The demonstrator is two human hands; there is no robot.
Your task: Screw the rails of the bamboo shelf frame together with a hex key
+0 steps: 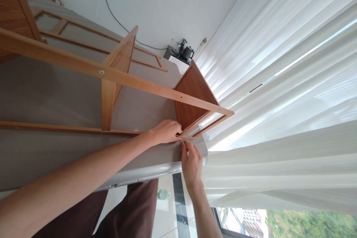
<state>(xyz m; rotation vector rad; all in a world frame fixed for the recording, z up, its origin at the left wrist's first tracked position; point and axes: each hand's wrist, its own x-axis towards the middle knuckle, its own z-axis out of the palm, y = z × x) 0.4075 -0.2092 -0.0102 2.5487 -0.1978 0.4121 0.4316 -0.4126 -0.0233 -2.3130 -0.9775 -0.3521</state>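
Observation:
A wooden shelf frame point(145, 87) lies on its side on a grey-topped surface point(139, 108), with several boards standing across it. My left hand point(167, 131) is closed round the lower rail point(122, 131) near the frame's right end, beside the end shelf board point(192, 93). Just below, my right hand point(192, 158) pinches something small with a bit of red, held up against the underside of that rail; its kind is mostly hidden by the fingers. A metal fastener point(101, 71) shows in the upper rail.
Another slatted wooden frame point(83, 37) lies behind on the surface. A black kettle point(187, 52) stands on a small cabinet by the wall. White curtains point(273, 111) hang close on the right. A plastic bottle point(163, 194) is on the floor near my legs.

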